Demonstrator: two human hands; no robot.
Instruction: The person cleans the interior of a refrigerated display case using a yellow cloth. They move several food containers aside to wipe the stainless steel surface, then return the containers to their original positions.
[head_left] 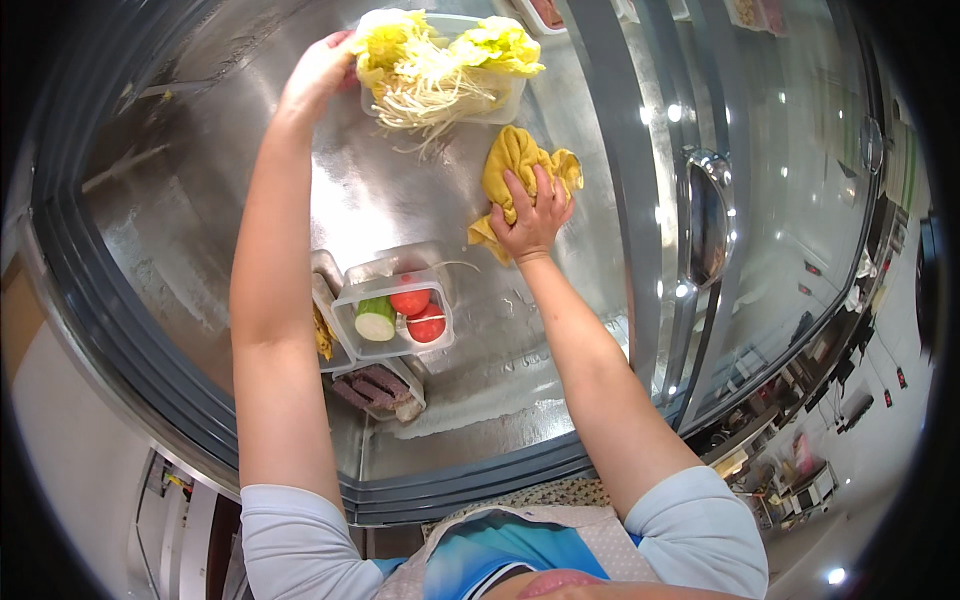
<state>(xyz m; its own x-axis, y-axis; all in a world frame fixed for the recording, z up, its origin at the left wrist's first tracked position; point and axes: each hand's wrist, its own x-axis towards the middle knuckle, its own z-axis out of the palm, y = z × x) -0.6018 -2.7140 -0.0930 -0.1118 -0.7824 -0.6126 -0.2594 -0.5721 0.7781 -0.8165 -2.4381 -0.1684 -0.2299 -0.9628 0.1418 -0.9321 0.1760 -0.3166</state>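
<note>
At the far side, my left hand (322, 75) grips the left edge of a clear plastic container (508, 105), its fingertips partly hidden. Pale enoki mushrooms (440, 90) spill over the container's near rim, with yellow-green cabbage leaves (497, 46) around them. Just to the right and nearer, my right hand (535, 215) presses a crumpled yellow cloth (515, 155) onto the metal surface (400, 195), its fingers curled over the fabric.
Nearer me stands a clear container (383, 349) holding a cut green vegetable (376, 320) and red tomatoes (410, 298). Beside it sits a tray of dark reddish food (372, 388). Grey frames and a sliding glass door with a shiny handle (708, 218) border the right side.
</note>
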